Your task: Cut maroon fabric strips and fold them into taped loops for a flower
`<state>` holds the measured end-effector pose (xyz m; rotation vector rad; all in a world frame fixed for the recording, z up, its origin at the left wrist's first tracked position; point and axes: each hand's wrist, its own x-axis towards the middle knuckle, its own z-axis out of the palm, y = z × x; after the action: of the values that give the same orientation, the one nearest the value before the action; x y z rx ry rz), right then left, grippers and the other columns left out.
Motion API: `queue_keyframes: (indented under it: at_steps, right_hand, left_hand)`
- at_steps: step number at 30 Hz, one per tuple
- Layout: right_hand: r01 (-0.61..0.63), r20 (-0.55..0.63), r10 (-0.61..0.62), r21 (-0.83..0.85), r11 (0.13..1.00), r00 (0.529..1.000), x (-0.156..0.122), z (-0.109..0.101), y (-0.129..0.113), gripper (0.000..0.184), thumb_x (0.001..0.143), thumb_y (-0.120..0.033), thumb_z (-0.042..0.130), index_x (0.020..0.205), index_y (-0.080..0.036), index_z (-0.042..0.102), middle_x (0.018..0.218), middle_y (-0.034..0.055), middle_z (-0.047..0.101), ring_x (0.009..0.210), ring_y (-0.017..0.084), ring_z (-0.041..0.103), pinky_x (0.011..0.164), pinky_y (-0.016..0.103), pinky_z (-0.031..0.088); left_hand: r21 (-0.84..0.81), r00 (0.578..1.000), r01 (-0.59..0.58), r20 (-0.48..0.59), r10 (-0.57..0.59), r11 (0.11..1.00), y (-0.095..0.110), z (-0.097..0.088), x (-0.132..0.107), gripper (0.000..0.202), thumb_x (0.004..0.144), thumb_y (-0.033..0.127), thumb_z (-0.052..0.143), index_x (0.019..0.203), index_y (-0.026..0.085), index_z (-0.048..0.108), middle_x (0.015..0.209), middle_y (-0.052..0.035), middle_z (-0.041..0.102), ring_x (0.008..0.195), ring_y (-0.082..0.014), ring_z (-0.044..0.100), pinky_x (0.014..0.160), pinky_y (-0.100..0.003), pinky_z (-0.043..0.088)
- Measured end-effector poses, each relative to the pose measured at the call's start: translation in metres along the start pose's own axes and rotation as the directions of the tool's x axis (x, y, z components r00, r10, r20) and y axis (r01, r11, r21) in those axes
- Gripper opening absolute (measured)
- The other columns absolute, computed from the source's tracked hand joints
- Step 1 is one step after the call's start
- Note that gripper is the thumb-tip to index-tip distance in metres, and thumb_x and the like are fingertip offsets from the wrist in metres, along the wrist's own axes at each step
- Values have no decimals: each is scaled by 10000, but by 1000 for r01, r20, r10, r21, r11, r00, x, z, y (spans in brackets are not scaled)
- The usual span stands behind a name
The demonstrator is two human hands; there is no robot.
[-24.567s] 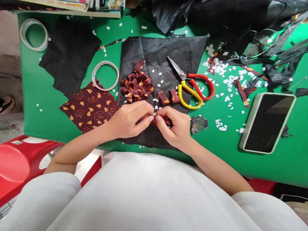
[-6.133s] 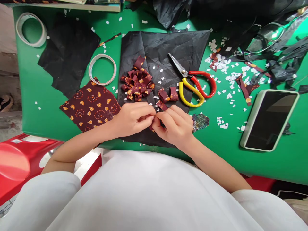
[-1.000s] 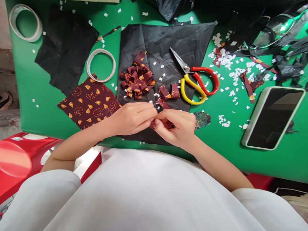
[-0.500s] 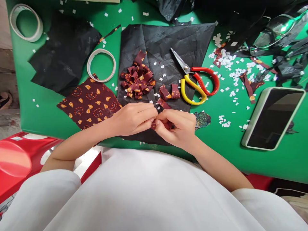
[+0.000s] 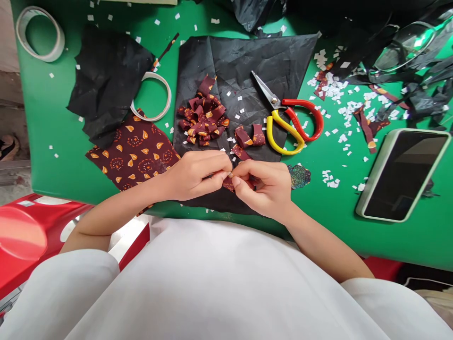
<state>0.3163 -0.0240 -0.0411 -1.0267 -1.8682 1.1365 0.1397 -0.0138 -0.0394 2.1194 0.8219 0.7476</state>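
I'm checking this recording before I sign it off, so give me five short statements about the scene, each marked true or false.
1. The scissors have their blades over the large black sheet. True.
2. The phone lies left of the scissors. False: the phone is to their right.
3. The bunch of maroon loops sits on the black sheet. True.
4. The left hand grips the scissors. False: the left hand and right hand pinch a small maroon strip.
5. The scissors have one red and one yellow handle. True.

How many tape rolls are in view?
2: one tape roll at the picture's upper left, another tape roll overlapping the patterned maroon fabric, its left edge covered by the torn black sheet. More may be hidden.
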Motion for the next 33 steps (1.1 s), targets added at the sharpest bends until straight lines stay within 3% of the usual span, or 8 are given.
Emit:
queue_keyframes:
  at_steps: [8,14,19,26,30,31,33]
  right_hand:
    - [-89,5,90,241,966,996,-2,-3,3,145,785,-199,539,663,-164,609,497,-22,554,448,67,469,411,190,342]
    - [-192,-25,209,301,934,978,-2,-3,2,165,808,-281,576,697,-181,648,555,-16,595,460,63,461,418,191,356]
    - [-299,-42,327,311,902,944,0,-2,-1,182,791,-314,597,678,-175,628,530,-29,541,453,53,416,405,182,329]
    - [-334,-36,364,323,885,931,1,-1,1,180,789,-310,586,688,-163,607,520,-40,485,443,47,371,402,186,294]
    - [-320,-49,349,296,900,936,1,0,2,177,800,-305,573,702,-162,610,524,-38,489,449,50,385,407,185,300]
    - [-310,-54,338,290,906,939,1,0,2,174,800,-299,571,701,-163,610,529,-37,496,451,49,388,407,183,301]
    - [-287,-70,315,265,921,946,1,0,3,165,802,-284,566,696,-164,607,526,-40,493,448,47,380,403,179,293]
  left_hand:
    - [167,994,39,-104,-22,985,-4,2,-1,148,784,58,445,687,170,451,607,40,429,560,-67,381,557,-174,354]
    - [407,992,-110,-11,125,907,-8,8,-3,216,842,192,487,630,181,447,544,33,449,523,-97,391,522,-225,329]
    - [521,974,-167,-45,223,837,-10,9,-5,254,845,265,512,618,188,430,509,42,430,494,-101,400,495,-242,308]
    - [491,898,-192,-261,354,850,-13,10,-9,118,789,232,580,735,193,482,687,11,587,578,-82,533,529,-207,418]
    - [510,842,-371,-168,513,776,-9,5,-6,47,797,230,588,750,230,581,730,26,669,501,-70,550,426,-206,399]
    - [470,841,-409,-138,523,782,-8,3,-5,56,801,222,583,748,235,597,733,26,684,484,-69,555,399,-206,384]
    - [326,879,-416,-96,467,849,-6,0,-4,74,808,215,570,761,241,621,754,17,707,473,-71,572,375,-205,370]
